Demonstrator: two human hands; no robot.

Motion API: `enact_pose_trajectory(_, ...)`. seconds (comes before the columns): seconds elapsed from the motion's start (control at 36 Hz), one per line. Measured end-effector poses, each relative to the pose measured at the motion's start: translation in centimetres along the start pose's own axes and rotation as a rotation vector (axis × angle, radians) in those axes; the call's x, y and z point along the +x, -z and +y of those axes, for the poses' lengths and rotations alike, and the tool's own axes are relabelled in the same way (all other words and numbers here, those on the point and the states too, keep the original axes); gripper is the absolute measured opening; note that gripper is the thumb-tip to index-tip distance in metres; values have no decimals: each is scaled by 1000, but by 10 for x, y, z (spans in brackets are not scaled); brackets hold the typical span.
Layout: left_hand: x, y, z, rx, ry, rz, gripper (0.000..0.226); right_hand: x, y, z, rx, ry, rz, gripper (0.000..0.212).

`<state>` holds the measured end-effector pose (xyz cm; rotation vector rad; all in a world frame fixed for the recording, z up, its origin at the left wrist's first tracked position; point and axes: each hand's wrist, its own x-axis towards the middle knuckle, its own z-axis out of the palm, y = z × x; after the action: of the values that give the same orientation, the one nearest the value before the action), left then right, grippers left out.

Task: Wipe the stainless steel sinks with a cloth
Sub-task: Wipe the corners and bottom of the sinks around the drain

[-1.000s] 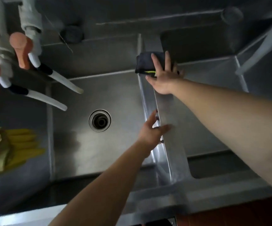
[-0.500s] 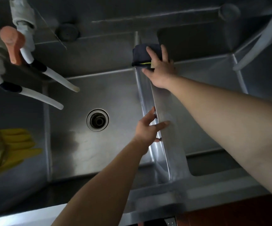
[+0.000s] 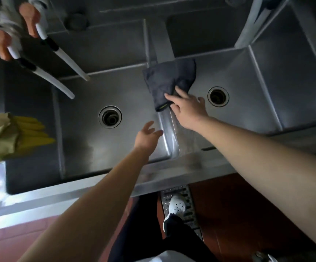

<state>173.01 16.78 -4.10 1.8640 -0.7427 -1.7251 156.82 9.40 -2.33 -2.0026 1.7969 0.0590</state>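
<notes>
A dark cloth [image 3: 167, 80] with a yellow-edged hem lies draped over the steel divider [image 3: 169, 129] between two sink basins. My right hand [image 3: 188, 108] presses on the cloth's near end, fingers spread over it. My left hand [image 3: 147, 136] hovers open just left of the divider, above the left basin [image 3: 81, 133], holding nothing. The left basin has a round drain [image 3: 110, 117]. The right basin [image 3: 234, 72] has its own drain [image 3: 218, 96].
Two white faucet spouts [image 3: 66, 59] with orange handles [image 3: 29, 17] reach over the left basin from the upper left. Yellow rubber gloves [image 3: 11, 137] hang at the left edge. A steel front rim [image 3: 96, 188] runs along the near side. My shoe [image 3: 177, 206] stands on a floor grate.
My right hand has dragged the cloth toward me along the divider. My left hand has come off the divider. The view has pulled back, showing the right drain and the floor.
</notes>
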Motion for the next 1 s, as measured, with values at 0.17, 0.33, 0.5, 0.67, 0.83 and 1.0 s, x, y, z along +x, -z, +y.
enact_pose_trajectory(0.17, -41, 37, -29, 201, -107, 114, 48, -89, -21, 6, -31, 5, -82, 43)
enact_pose_trajectory(0.33, -96, 70, -50, 795, -267, 209, 57, -169, -43, 3, -77, 18, -117, 42)
enact_pose_trajectory(0.5, -154, 92, -91, 928, -315, 287, 56, -218, -66, -28, -98, 79, -121, 45)
enact_pose_trajectory(0.67, -202, 118, -136, 742, -295, 376, 58, -240, -94, -68, -82, 235, -164, 46)
enact_pose_trajectory(0.83, -217, 159, -140, 757, -302, 464, 52, -233, -108, -110, -129, 346, -225, 46)
enact_pose_trajectory(1.0, -189, 205, -120, 1050, -354, 279, 83, -221, -119, -155, -173, 360, -218, 45)
